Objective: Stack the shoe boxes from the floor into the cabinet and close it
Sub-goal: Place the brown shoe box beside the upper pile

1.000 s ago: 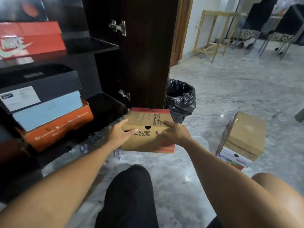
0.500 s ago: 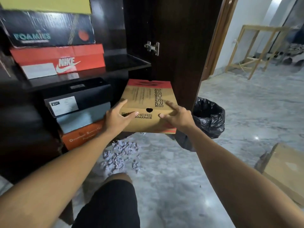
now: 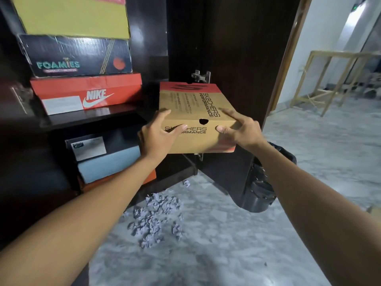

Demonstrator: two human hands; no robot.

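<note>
A tan Skechers shoe box [image 3: 185, 108] with a red end is held in the air in front of the open dark cabinet [image 3: 86, 118], about level with its middle shelf. My left hand [image 3: 155, 135] grips its near left corner and my right hand [image 3: 237, 129] grips its near right corner. On the middle shelf stand a red Nike box [image 3: 86, 93], a black Foamies box [image 3: 76, 55] and a yellow box [image 3: 72, 16], stacked. Below lie a black box [image 3: 103, 144], a light blue box [image 3: 109, 164] and an orange box [image 3: 151, 177].
The open cabinet door [image 3: 233, 58] stands right behind the held box. A black bin bag [image 3: 261, 182] sits by the door's foot. Crumpled grey paper scraps [image 3: 154, 217] litter the marble floor. A wooden frame [image 3: 334, 79] stands at the far right.
Both hands have lifted the Skechers box from near the floor up to the level of the middle shelf. The view has turned left toward the cabinet; the boxes on the floor are out of view.
</note>
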